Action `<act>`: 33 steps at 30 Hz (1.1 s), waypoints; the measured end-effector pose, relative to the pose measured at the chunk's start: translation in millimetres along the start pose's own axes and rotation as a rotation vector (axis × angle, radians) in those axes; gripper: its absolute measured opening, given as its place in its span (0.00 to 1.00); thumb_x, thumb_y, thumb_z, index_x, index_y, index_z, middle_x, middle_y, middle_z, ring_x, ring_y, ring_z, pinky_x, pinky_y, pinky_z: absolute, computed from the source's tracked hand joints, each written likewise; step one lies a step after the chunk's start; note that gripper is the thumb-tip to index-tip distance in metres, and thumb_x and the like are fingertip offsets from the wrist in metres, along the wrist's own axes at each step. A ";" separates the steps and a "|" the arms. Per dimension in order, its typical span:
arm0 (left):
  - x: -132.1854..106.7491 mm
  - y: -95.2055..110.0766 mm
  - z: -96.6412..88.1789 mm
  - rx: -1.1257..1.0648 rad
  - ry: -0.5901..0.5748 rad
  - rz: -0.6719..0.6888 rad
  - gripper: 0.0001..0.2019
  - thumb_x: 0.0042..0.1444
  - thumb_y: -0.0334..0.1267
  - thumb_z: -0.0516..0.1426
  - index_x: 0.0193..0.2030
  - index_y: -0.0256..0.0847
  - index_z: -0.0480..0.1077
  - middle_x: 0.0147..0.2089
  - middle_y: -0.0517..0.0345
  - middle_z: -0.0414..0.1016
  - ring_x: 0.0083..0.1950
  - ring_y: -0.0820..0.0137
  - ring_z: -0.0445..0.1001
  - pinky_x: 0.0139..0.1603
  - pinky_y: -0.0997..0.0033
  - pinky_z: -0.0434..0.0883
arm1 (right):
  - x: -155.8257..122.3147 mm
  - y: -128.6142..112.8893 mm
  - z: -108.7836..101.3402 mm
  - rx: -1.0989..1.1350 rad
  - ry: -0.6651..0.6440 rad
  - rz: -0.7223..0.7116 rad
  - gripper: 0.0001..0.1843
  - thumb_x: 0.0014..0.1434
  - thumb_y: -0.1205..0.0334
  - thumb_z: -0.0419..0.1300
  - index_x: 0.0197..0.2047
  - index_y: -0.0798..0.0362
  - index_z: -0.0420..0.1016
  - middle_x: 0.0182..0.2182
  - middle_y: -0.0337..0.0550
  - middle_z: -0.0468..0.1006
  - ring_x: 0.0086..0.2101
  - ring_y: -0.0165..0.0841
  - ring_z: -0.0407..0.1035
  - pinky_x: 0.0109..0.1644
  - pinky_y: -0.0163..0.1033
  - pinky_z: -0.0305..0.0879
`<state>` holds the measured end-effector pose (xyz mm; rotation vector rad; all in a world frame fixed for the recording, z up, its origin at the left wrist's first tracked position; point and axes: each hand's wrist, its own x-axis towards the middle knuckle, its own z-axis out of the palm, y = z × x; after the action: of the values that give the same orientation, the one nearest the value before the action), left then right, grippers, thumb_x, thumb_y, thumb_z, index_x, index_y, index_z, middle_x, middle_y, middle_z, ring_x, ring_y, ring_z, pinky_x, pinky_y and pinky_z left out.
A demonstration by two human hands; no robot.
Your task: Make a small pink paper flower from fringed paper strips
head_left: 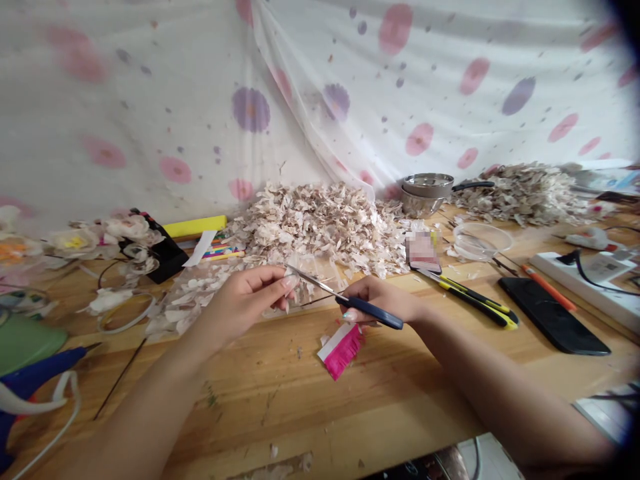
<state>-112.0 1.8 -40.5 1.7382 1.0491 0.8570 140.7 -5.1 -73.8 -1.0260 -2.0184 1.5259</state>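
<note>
- Forearms reach in from the bottom over the wooden surface.
- Left hand: fingers pinched together beside the scissor tips; whatever they pinch is too small to tell.
- Right hand: grasping blue-handled scissors, blades pointing toward the left hand.
- Pink paper, fringed along one edge, lies on the surface just below the right hand, apart from it.
- Paper scraps lie heaped beyond the hands.
- Utility knife and phone lie to the right.
- Paper flowers and a blue glue gun lie to the left.
</note>
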 end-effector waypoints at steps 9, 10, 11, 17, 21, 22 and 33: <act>0.0 -1.9 -2.2 -0.028 -0.085 -0.038 0.11 0.55 0.44 0.59 0.27 0.41 0.75 0.26 0.59 0.74 0.27 0.75 0.69 0.29 0.78 0.69 | -4.8 0.4 -8.4 -0.022 -0.048 0.027 0.21 0.50 0.47 0.64 0.25 0.58 0.68 0.17 0.32 0.62 0.19 0.21 0.53 0.20 0.30 0.47; 0.1 -2.4 -2.4 -0.037 -0.097 -0.045 0.10 0.56 0.44 0.59 0.28 0.42 0.75 0.26 0.59 0.74 0.27 0.75 0.69 0.29 0.78 0.69 | -5.0 1.5 -9.1 -0.020 -0.053 0.022 0.21 0.51 0.46 0.64 0.25 0.58 0.68 0.18 0.33 0.62 0.19 0.21 0.53 0.20 0.30 0.47; 0.4 -2.9 -2.7 -0.048 -0.111 -0.053 0.10 0.56 0.43 0.59 0.28 0.42 0.75 0.26 0.60 0.74 0.27 0.75 0.70 0.29 0.79 0.69 | -5.1 2.4 -9.9 -0.017 -0.060 0.020 0.22 0.51 0.46 0.64 0.25 0.58 0.68 0.18 0.33 0.63 0.19 0.21 0.54 0.20 0.30 0.47; 2.1 -4.4 -4.3 -0.088 -0.167 -0.096 0.09 0.54 0.43 0.60 0.28 0.43 0.76 0.26 0.59 0.75 0.25 0.75 0.70 0.28 0.77 0.69 | -6.3 3.0 -15.1 -0.021 -0.110 0.057 0.24 0.51 0.43 0.64 0.24 0.58 0.69 0.17 0.34 0.65 0.18 0.21 0.56 0.19 0.28 0.49; 2.2 -1.5 -3.8 -0.060 -0.197 -0.127 0.10 0.53 0.44 0.60 0.26 0.43 0.76 0.25 0.57 0.75 0.24 0.73 0.70 0.26 0.75 0.69 | -8.0 3.5 -18.8 -0.042 -0.140 0.044 0.24 0.51 0.43 0.64 0.26 0.59 0.71 0.17 0.34 0.66 0.18 0.22 0.57 0.19 0.28 0.50; 2.1 -0.3 -3.7 -0.054 -0.207 -0.135 0.11 0.52 0.45 0.60 0.25 0.43 0.76 0.24 0.57 0.75 0.24 0.72 0.70 0.25 0.74 0.69 | -8.4 4.1 -19.6 -0.055 -0.145 0.031 0.24 0.51 0.43 0.64 0.26 0.59 0.71 0.17 0.34 0.66 0.18 0.22 0.58 0.19 0.29 0.51; 2.9 -0.5 -7.4 -0.087 -0.373 -0.286 0.12 0.53 0.44 0.60 0.25 0.38 0.73 0.24 0.62 0.72 0.25 0.78 0.66 0.28 0.79 0.64 | -9.1 9.6 -24.6 -0.045 -0.229 0.046 0.24 0.53 0.44 0.63 0.23 0.58 0.68 0.15 0.32 0.64 0.17 0.21 0.57 0.18 0.27 0.52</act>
<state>-117.4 7.0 -38.1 1.5508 0.9602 0.3740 166.7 5.1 -74.0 -0.9574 -2.2055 1.6969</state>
